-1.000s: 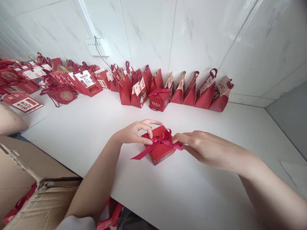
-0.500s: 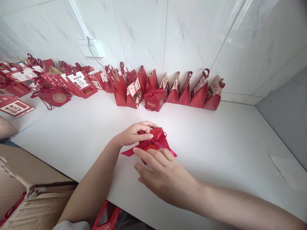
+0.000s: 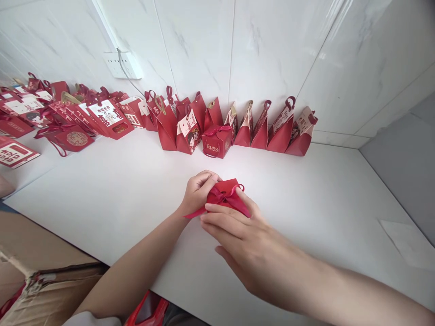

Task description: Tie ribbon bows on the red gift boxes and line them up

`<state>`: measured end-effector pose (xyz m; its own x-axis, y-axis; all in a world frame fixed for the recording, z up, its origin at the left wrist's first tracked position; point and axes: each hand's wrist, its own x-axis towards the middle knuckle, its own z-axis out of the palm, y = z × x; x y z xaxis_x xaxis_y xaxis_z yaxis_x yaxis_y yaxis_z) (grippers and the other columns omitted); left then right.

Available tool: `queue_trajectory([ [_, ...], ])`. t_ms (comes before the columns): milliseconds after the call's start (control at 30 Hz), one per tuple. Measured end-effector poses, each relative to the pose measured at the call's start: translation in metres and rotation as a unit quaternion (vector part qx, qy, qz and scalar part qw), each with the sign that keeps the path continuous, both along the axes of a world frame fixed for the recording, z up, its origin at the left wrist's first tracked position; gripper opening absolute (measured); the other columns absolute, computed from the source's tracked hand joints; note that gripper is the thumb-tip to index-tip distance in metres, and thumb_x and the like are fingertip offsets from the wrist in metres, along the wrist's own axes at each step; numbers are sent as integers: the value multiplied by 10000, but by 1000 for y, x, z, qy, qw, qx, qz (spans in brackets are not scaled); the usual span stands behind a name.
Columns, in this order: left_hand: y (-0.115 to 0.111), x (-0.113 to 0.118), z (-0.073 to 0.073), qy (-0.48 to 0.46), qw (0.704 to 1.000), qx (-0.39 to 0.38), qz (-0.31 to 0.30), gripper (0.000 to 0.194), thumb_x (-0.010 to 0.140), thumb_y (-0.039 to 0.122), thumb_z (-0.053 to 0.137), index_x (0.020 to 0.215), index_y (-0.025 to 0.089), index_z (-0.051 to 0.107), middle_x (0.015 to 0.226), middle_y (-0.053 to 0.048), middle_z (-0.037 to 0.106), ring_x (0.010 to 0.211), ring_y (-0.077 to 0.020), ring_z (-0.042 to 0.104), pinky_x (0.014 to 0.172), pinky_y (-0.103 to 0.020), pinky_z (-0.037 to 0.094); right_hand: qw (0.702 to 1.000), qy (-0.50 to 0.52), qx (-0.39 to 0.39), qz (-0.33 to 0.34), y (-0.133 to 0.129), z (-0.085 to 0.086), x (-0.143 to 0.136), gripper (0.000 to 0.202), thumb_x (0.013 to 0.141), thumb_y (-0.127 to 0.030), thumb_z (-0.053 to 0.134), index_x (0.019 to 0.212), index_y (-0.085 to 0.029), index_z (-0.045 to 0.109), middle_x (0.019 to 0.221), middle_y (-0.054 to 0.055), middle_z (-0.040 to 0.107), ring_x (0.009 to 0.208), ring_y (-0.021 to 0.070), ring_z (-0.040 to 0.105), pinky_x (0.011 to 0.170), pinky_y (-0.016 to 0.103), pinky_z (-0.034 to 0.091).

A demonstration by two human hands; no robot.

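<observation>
A small red box [image 3: 228,184] with a dark pink ribbon bow [image 3: 222,197] on its top is between my hands over the white table [image 3: 306,203]. My left hand [image 3: 201,189] grips the box's left side, thumb along its upper left edge. On the near and right side, my right hand [image 3: 238,231] lies against the box with its fingers stretched out, one fingertip at the bow's right loop. One ribbon tail hangs out to the left, below my left wrist. The near face of the box is hidden behind my right hand.
Red gift boxes [image 3: 260,132] with ribbon loops stand along the tiled wall. More printed red boxes [image 3: 108,117] crowd the left. An open cardboard box [image 3: 44,244] is at the lower left, with a red bag [image 3: 149,310] beside it. Part of another person's arm [image 3: 5,186] shows at the left edge.
The red box has shifted slightly right. My left hand's thumb has moved off the bow to the box's edge, and a finger of my right hand now reaches the right loop.
</observation>
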<state>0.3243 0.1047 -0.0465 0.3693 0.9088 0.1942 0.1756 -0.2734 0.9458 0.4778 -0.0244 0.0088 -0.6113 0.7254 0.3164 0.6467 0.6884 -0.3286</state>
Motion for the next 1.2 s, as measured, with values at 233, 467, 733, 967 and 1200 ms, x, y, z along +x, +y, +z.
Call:
queue_trajectory([
  [233, -2, 1, -3, 16, 998, 48, 40, 315, 937, 366, 490, 737, 178, 644, 878, -48, 641, 846, -181, 597, 805, -308, 462, 999, -43, -3, 6, -8, 9, 9, 220, 951, -263, 537, 1112, -196, 670, 1409, 100, 550, 1365, 291, 436, 1170, 568, 300],
  [467, -7, 3, 0, 46, 994, 81, 58, 311, 937, 352, 490, 711, 180, 616, 826, -37, 618, 782, -162, 574, 728, -291, 456, 986, -114, 119, -29, 4, -20, -6, 390, 1002, -211, 406, 1323, -40, 545, 1452, 186, 498, 1362, 302, 436, 1139, 627, 317],
  [733, -5, 2, 1, 77, 990, 95, 76, 319, 939, 335, 480, 683, 180, 590, 761, -30, 596, 740, -163, 560, 691, -298, 440, 994, -84, -61, 26, -7, 19, 30, 430, 903, -231, 572, 1324, -148, 550, 1298, 126, 620, 1190, 276, 594, 1168, 531, 327],
  [967, -5, 1, 3, 98, 989, 81, 79, 335, 933, 374, 475, 680, 182, 584, 728, -22, 587, 708, -158, 547, 655, -291, 426, 992, -68, -94, 42, -9, 16, 39, 518, 888, -311, 610, 1374, -163, 511, 1367, 107, 583, 1220, 264, 578, 1098, 401, 430],
  [1200, -4, -8, 20, 131, 990, 3, -43, 336, 853, 483, 605, 727, 192, 493, 991, -45, 663, 856, -187, 595, 722, -313, 459, 990, -71, -109, 57, -7, 13, 41, 541, 831, -310, 694, 1333, -156, 562, 1348, 114, 605, 1198, 272, 590, 936, 347, 524],
])
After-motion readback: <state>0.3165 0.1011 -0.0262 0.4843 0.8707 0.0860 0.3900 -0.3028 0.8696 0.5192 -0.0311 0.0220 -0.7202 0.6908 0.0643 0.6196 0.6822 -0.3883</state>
